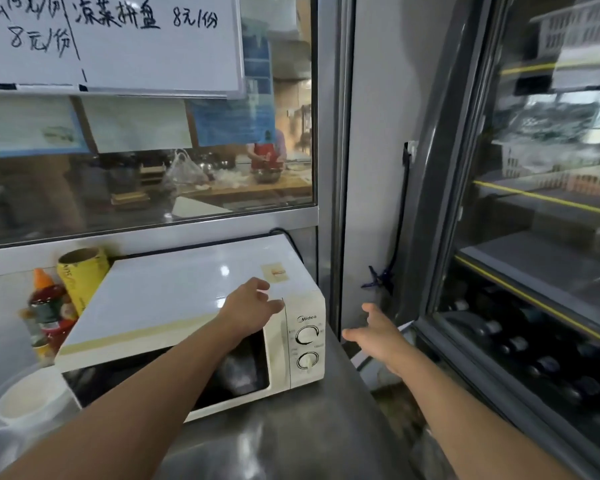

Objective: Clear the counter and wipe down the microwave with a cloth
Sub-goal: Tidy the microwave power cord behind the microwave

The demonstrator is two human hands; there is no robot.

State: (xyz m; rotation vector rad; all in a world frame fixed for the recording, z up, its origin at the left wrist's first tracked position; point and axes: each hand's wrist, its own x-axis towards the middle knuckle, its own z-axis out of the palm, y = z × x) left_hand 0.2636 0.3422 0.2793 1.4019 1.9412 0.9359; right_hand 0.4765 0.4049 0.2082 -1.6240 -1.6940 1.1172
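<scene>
Head view, left hand (248, 311) fingers relaxed on microwave (194, 299) top, right hand (378, 332) spread beside it

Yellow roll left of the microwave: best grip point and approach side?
Judging by its pose, grip the yellow roll near its open top end, coming from above and the front-left. It stands leaning, wedged between the microwave and the bottles, so its right side and lower half are blocked; only the upper end is free. Both the left hand and the right hand hold nothing.
</scene>
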